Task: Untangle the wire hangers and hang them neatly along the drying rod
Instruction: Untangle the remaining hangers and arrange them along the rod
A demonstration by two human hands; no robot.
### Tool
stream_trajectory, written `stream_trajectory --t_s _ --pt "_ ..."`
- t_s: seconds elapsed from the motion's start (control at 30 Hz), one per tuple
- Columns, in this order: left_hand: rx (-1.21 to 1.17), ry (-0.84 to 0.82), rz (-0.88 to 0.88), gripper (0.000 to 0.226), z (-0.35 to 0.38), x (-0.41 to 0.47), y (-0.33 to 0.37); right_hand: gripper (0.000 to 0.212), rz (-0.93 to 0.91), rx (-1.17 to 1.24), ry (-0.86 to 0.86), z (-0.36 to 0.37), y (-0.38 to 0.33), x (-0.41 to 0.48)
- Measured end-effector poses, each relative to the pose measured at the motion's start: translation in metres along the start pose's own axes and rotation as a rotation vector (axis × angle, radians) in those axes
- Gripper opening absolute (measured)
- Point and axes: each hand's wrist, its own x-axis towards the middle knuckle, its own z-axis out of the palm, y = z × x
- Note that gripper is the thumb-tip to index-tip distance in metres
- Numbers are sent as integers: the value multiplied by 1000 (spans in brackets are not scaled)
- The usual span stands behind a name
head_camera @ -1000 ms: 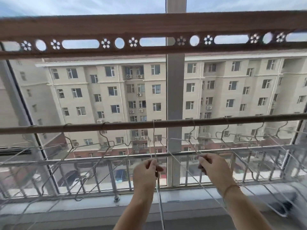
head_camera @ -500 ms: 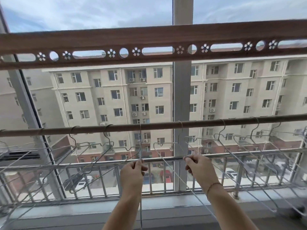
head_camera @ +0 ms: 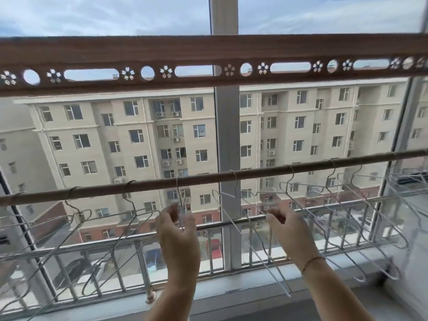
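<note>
Steel wire between finger and thumb: left hand [head_camera: 178, 232] pinches an edge-on hanger [head_camera: 177, 191] just under its hook, which sits on the drying rod [head_camera: 208, 178] near mid-span. Right hand [head_camera: 291, 232] has its fingers curled at the neighbouring hanger [head_camera: 254, 248]; pinching or only touching, cannot tell. Hands a shade wider apart than a second ago (both hooks stayed on the rod), so the pair reads as separated, spacing under way. Other hangers [head_camera: 129, 214] slant toward both rod ends. No legible writing.
</note>
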Motion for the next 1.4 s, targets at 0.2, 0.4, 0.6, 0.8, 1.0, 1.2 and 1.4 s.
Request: stream_trajectory --t_s 0.2,0.4,0.6,0.8,1.0,1.2,1.4 --pt "-169 -358 42 11 76 -53 51 19 -27 -68 228 -95 38 27" --pt "-84 -645 -130 18 170 -111 68 23 30 -184 213 -167 94 58" --pt "-73 -592 -374 26 226 -143 60 22 22 -308 62 -194 136 78" --pt "-233 -609 -550 23 239 -154 67 11 2 -255 -41 -195 142 89" --pt "-308 -567 -566 16 230 -146 62 13 -45 -133 -129 -175 127 85" --pt "-340 -396 -618 17 201 -128 49 17 -63 -100 -209 -148 110 81" --pt "-309 -321 -599 23 173 -107 35 16 -53 -85 -229 -126 96 77"
